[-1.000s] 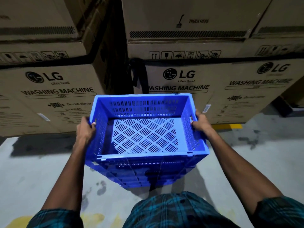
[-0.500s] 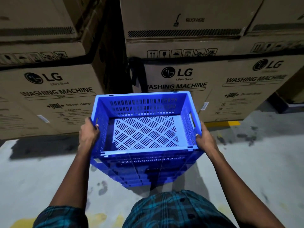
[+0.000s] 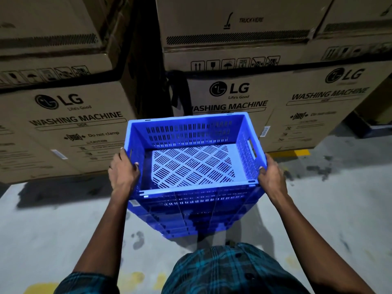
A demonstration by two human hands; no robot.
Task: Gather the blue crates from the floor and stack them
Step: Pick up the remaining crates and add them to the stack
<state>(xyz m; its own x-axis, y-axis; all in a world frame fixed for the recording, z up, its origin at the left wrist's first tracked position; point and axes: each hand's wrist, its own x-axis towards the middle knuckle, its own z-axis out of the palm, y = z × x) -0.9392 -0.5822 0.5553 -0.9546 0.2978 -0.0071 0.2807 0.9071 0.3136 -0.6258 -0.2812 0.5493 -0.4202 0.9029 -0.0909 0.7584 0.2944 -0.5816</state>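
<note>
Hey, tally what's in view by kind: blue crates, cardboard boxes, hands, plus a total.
Blue crates: at least 2, the top crate and a stack beneath it, too merged to count
Cardboard boxes: 4 clearly
Hands: 2, left hand and right hand, both gripping the top crate
Total: at least 8

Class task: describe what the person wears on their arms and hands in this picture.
Both forearms are bare. Each upper arm ends in a short sleeve of dark teal-and-black checked cloth, matching the shirt below. The left hand and right hand wear no gloves; no watch or bracelet shows.
</note>
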